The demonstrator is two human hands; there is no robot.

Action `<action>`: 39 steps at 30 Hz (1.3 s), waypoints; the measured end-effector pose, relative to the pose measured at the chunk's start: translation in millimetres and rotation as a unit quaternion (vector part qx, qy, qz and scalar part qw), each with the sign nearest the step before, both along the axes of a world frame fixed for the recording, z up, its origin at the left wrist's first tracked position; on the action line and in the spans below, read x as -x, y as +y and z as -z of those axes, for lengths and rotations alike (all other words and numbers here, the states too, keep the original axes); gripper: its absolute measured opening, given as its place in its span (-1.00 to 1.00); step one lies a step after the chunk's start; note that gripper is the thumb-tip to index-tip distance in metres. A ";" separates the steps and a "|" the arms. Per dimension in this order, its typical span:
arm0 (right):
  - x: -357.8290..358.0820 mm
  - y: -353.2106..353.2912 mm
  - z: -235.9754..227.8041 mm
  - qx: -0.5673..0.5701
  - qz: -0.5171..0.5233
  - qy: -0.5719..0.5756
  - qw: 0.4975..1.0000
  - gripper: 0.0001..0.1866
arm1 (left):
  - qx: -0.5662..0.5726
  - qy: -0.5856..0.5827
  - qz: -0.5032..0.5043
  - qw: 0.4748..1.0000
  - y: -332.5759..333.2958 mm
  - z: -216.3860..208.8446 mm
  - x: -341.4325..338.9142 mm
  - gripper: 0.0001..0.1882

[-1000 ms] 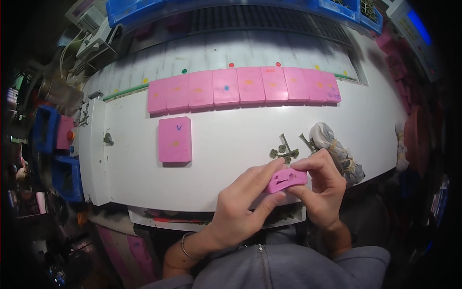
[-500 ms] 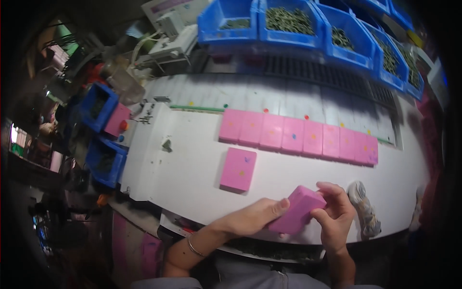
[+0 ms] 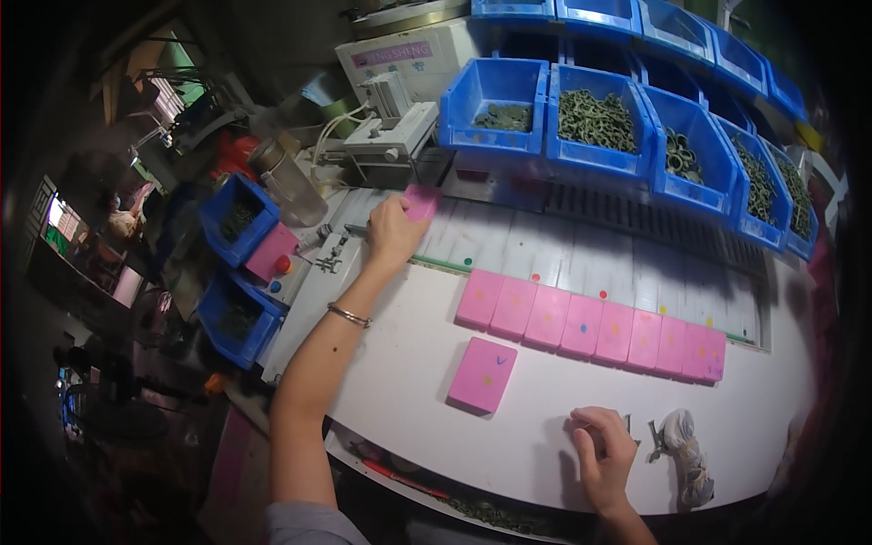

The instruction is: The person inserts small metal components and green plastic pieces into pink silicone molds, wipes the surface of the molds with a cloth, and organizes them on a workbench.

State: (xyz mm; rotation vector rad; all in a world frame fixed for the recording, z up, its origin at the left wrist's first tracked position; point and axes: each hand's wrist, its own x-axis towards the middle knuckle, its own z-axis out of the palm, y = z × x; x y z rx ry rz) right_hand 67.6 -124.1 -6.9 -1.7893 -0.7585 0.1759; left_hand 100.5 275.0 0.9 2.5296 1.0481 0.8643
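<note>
My left hand (image 3: 392,238) reaches to the far left of the worktable, fingers closed around a pink block (image 3: 423,202) at the end of the slatted metal surface. Near the front edge, my right hand (image 3: 603,457) hovers low over the white tabletop with its fingers curled in. Whatever those fingers hold, if anything, is hidden. Small greenish pieces (image 3: 656,440) lie just right of that hand, beside a grey-white cloth bundle (image 3: 688,459). A single pink block (image 3: 483,374) with small coloured marks rests between my hands, in front of a row of pink blocks (image 3: 581,325).
Blue bins (image 3: 595,123) filled with small green rings stand along the back. A white device (image 3: 395,136) and a clear bottle (image 3: 289,182) are at the back left. More blue bins (image 3: 238,313) sit at the left edge. An open drawer (image 3: 490,513) shows under the tabletop.
Both hands were together on a pink block near the front edge. Now my left hand has carried a pink block far left, and my right hand has lowered. The view has shifted too.
</note>
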 end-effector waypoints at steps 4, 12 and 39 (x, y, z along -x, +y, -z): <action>3.7 0.4 1.4 -0.012 -0.003 0.023 1.000 -0.81 | -0.057 0.006 -0.001 0.998 16.3 8.1 0.8 -0.61; -3.9 1.5 2.0 0.017 0.006 -0.078 0.997 -0.86 | -0.056 0.156 0.107 0.980 -80.2 -17.6 27.1 -0.51; 11.3 -8.9 -6.3 0.038 -0.216 0.125 0.968 -0.83 | 0.300 -0.072 0.424 0.851 -263.8 -4.7 136.4 -0.28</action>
